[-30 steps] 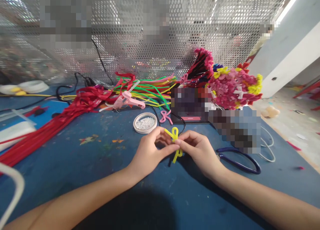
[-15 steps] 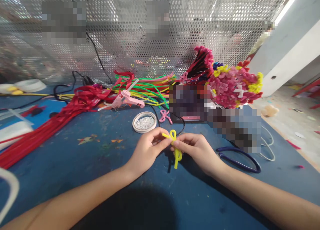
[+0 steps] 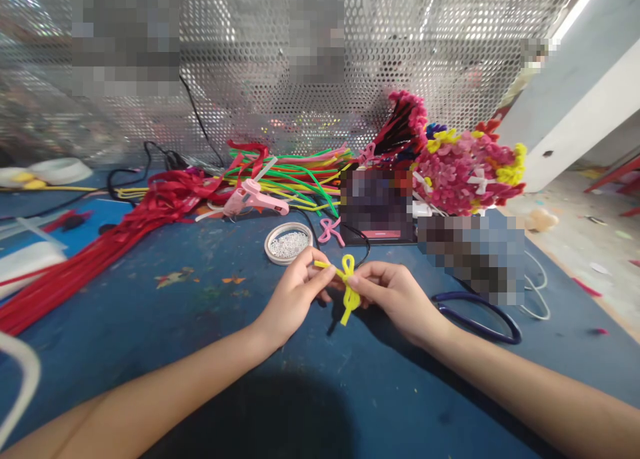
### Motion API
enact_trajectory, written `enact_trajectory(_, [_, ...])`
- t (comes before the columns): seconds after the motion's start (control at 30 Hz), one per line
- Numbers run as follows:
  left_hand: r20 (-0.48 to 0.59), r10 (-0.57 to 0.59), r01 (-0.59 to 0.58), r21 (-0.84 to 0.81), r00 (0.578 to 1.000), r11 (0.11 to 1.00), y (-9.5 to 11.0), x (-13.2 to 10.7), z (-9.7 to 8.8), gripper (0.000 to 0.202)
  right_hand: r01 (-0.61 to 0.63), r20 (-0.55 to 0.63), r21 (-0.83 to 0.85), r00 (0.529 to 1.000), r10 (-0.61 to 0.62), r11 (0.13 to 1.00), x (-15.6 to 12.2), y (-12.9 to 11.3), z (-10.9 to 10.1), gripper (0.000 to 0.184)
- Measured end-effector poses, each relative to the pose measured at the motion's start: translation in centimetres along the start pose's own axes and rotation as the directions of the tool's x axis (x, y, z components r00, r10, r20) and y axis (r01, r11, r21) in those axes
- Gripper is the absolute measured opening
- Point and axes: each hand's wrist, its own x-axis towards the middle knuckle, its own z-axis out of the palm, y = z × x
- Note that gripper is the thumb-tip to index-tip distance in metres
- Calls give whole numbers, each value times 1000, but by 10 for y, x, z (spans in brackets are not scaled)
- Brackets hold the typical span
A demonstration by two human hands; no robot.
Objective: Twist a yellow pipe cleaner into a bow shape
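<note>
Between my hands, just above the blue table, is a yellow pipe-cleaner bow (image 3: 351,298) with a loop at the top and a loop and tail below. My left hand (image 3: 300,292) pinches one yellow end, which sticks out to the left, between thumb and fingers. At the bow's middle my right hand (image 3: 393,287) closes its thumb and fingers on the crossing. Just beyond my left hand lies a round dish of small white beads (image 3: 289,244). A pink pipe-cleaner bow (image 3: 331,232) rests on the table past my fingertips.
A pink glue gun (image 3: 255,198) lies before a pile of coloured pipe cleaners (image 3: 300,172). Red ribbons (image 3: 125,236) stretch along the left. Pink and yellow fuzzy flowers (image 3: 465,172) stand back right. A dark blue headband (image 3: 477,318) sits near my right forearm, on the blue table (image 3: 400,406).
My left hand has shifted slightly left, drawing its yellow end away from the bow's middle. The bow has turned, its lower tail swinging left. My right hand keeps its pinch.
</note>
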Motion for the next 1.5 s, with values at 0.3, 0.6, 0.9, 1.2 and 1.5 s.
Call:
enact_trajectory(0.3, [11, -12, 12, 54, 1000, 998, 3, -1, 1, 20, 101, 58, -198, 994, -91, 975, -1, 0, -2, 24])
enact_trajectory(0.6, [31, -29, 29, -7, 999, 1000, 5, 1, -3, 33, 163, 206, -127, 969, -135, 978, -2, 5, -2, 17])
enact_trajectory(0.9, [-28, -111, 109, -62, 993, 992, 4, 2, -6, 17, 6, 11, -50, 1000, -6, 999, 4, -2, -6, 23])
enact_trajectory(1.2, [-5, -159, 150, -305, 987, 940, -2, 4, -7, 20, -166, 107, 324, 985, 138, 931, 6, -1, -10, 20])
enact_trajectory(1.5, [53, -143, 152, -350, 988, 924, -5, 4, -7, 18, -337, 341, 535, 925, 167, 775, 7, 2, -10, 19])
